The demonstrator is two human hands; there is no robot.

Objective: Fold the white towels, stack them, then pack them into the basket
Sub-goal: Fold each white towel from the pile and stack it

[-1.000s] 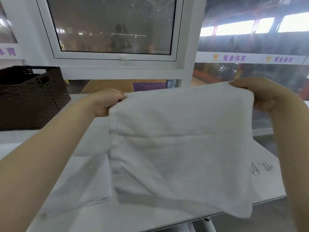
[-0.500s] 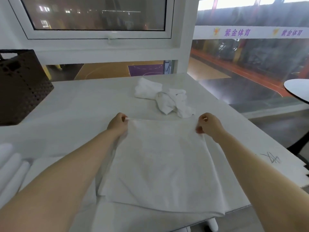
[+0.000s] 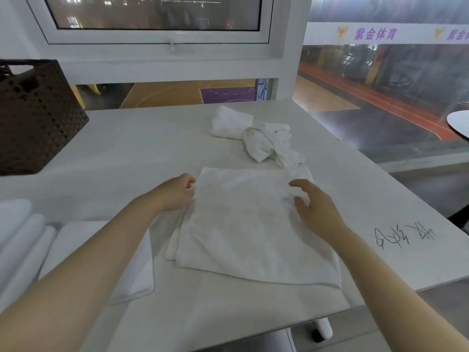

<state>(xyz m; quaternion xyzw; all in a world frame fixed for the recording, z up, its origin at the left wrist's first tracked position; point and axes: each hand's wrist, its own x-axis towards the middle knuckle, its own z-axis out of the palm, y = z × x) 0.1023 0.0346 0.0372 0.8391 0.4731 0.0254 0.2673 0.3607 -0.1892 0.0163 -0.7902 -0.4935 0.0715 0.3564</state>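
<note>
A white towel (image 3: 248, 224), folded over once, lies flat on the white table (image 3: 142, 153) in front of me. My left hand (image 3: 177, 191) sits at its far left corner, fingers loosely curled and off the cloth. My right hand (image 3: 314, 209) hovers over the towel's right side with relaxed, spread fingers, holding nothing. A crumpled pile of white towels (image 3: 261, 138) lies just beyond the flat one. Folded white towels (image 3: 22, 237) are stacked at the left edge, and another folded towel (image 3: 134, 270) lies under my left forearm. The dark woven basket (image 3: 35, 118) stands at the far left.
The table's right and near edges drop off to the floor; black scribbles (image 3: 403, 237) mark its right side. A window frame and wall (image 3: 162, 57) stand behind the table. A round white table edge (image 3: 459, 123) shows at far right.
The towel, held up in the air a second ago, was laid flat on the table. Both hands have since let go of its far corners, and the right hand moved inward over it.
</note>
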